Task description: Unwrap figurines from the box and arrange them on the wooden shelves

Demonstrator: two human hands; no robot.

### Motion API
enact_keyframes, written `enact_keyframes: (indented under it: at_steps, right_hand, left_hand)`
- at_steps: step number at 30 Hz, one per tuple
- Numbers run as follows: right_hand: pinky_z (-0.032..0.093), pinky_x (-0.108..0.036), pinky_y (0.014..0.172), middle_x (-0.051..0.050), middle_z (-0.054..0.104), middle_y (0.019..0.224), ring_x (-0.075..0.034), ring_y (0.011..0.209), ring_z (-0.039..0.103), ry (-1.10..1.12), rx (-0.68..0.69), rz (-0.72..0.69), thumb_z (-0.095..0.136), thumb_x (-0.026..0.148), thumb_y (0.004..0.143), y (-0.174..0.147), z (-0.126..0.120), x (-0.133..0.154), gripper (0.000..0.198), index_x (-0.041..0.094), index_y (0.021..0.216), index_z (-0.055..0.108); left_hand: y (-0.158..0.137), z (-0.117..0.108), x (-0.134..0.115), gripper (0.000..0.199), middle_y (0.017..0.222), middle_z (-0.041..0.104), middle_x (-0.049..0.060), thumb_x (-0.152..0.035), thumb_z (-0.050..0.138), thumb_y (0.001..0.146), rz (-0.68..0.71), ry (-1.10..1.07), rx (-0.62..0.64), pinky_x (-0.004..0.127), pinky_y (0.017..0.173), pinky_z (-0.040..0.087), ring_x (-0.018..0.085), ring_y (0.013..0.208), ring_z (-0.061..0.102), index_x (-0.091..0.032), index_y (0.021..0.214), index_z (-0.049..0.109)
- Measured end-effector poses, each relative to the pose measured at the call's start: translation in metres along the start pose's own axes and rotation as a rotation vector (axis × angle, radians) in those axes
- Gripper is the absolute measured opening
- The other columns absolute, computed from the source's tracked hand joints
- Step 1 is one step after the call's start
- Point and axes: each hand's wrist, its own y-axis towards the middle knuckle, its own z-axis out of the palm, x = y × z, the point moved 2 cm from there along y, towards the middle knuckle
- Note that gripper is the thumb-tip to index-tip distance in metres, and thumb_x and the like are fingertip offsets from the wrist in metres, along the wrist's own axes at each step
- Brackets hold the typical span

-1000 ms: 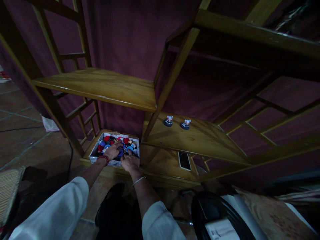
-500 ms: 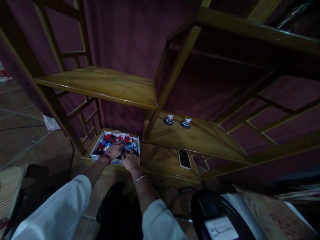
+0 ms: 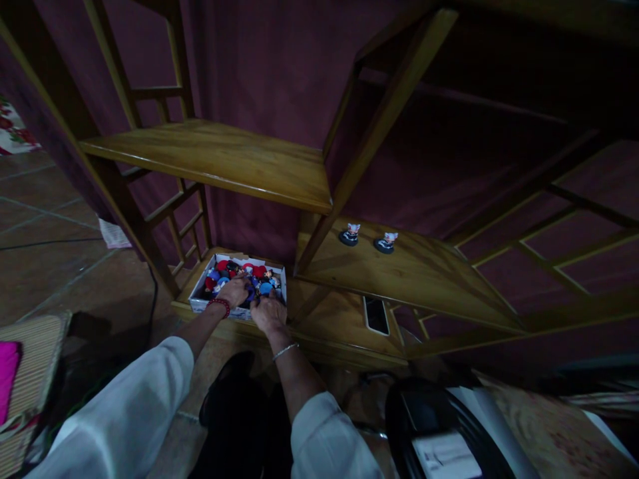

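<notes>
A shallow white cardboard box (image 3: 200,305), packed with small colourful figurines (image 3: 266,289) in red, blue and black, sits on the low wooden shelf. Both hands reach into it from the front. My left hand (image 3: 233,291), with a red bead bracelet, is bent with its fingers closed among the figurines, near a purple-blue one. Close beside it on the right, my right hand (image 3: 269,311), with a silver bangle, curls its fingers down at the front of the box. What the fingertips hold is too dark and small to make out.
Two small figurines on round black bases, a left one (image 3: 350,234) and a right one (image 3: 386,242), stand on the raised shelf (image 3: 414,279). A phone (image 3: 376,315) lies on the lower shelf. A slanted post (image 3: 369,146) divides the unit. A black stool (image 3: 444,426) stands at right.
The view has shifted, so the shelves sit slightly further right. My left hand's fingers, stretched over the figurines before, are now more bent. My right hand stays at the box's front.
</notes>
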Motion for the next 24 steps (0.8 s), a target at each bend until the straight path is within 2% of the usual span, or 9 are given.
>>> enact_keyframes:
  at_steps: [2, 7, 11, 14, 18, 20, 24]
  right_hand:
    - [0.041, -0.034, 0.086, -0.011, 0.045, 0.128, -0.024, 0.104, 0.053, 0.004, -0.012, 0.009, 0.036, 0.037, 0.079, 0.0, 0.0, 0.0, 0.038, 0.018, 0.098, 0.064]
    - [0.042, -0.032, 0.083, -0.017, 0.035, 0.134, -0.025, 0.1, 0.056, 0.037, 0.007, 0.112, 0.043, 0.041, 0.076, 0.008, 0.0, -0.003, 0.047, 0.013, 0.113, 0.053]
    - [0.042, -0.029, 0.081, -0.016, 0.047, 0.124, -0.023, 0.101, 0.055, 0.053, 0.054, 0.167, 0.044, 0.033, 0.077, 0.015, 0.001, -0.005, 0.04, 0.013, 0.111, 0.051]
    - [0.042, -0.028, 0.081, -0.016, 0.052, 0.116, -0.022, 0.101, 0.055, 0.052, 0.038, 0.162, 0.045, 0.028, 0.077, 0.017, 0.003, -0.006, 0.037, 0.013, 0.11, 0.05]
    - [0.042, -0.03, 0.079, -0.017, 0.043, 0.124, -0.021, 0.096, 0.056, 0.039, -0.02, 0.155, 0.042, 0.027, 0.078, 0.014, 0.004, -0.006, 0.043, 0.014, 0.119, 0.042]
    - [0.04, -0.03, 0.082, -0.014, 0.041, 0.126, -0.021, 0.102, 0.052, 0.025, -0.036, 0.123, 0.041, 0.028, 0.079, 0.011, 0.005, -0.004, 0.039, 0.017, 0.116, 0.044]
    - [0.031, -0.032, 0.093, -0.009, 0.046, 0.122, -0.023, 0.115, 0.038, -0.024, -0.105, 0.028, 0.037, 0.027, 0.08, 0.005, 0.004, 0.0, 0.032, 0.019, 0.106, 0.053]
  left_hand:
    - [-0.001, 0.0, 0.0, 0.033, 0.107, 0.061, 0.003, -0.005, 0.038, 0.073, -0.011, -0.002, -0.016, 0.017, 0.1, 0.026, 0.011, 0.122, 0.034, -0.018, 0.087, 0.065]
    - [-0.005, -0.002, 0.002, 0.027, 0.125, 0.049, 0.004, -0.012, 0.041, 0.074, -0.166, -0.092, -0.084, 0.021, 0.093, 0.036, 0.014, 0.108, 0.05, -0.018, 0.09, 0.062]
    - [-0.006, -0.002, 0.001, 0.026, 0.124, 0.05, 0.005, -0.013, 0.042, 0.075, -0.185, -0.094, -0.094, 0.021, 0.094, 0.034, 0.014, 0.108, 0.05, -0.017, 0.091, 0.062]
    - [-0.005, 0.0, 0.002, 0.025, 0.122, 0.051, 0.006, -0.014, 0.041, 0.075, -0.162, -0.077, -0.095, 0.021, 0.093, 0.035, 0.014, 0.107, 0.05, -0.016, 0.09, 0.062]
    - [-0.004, 0.003, 0.003, 0.026, 0.114, 0.056, 0.007, -0.014, 0.04, 0.076, -0.154, -0.057, -0.085, 0.021, 0.091, 0.037, 0.014, 0.106, 0.051, -0.016, 0.091, 0.061]
    - [-0.006, 0.003, 0.003, 0.025, 0.111, 0.058, 0.007, -0.015, 0.04, 0.076, -0.158, -0.048, -0.082, 0.021, 0.088, 0.039, 0.015, 0.103, 0.053, -0.016, 0.091, 0.06]
    - [-0.012, -0.001, 0.0, 0.027, 0.111, 0.057, 0.006, -0.016, 0.04, 0.075, -0.161, -0.061, -0.099, 0.024, 0.085, 0.041, 0.017, 0.098, 0.055, -0.018, 0.094, 0.06]
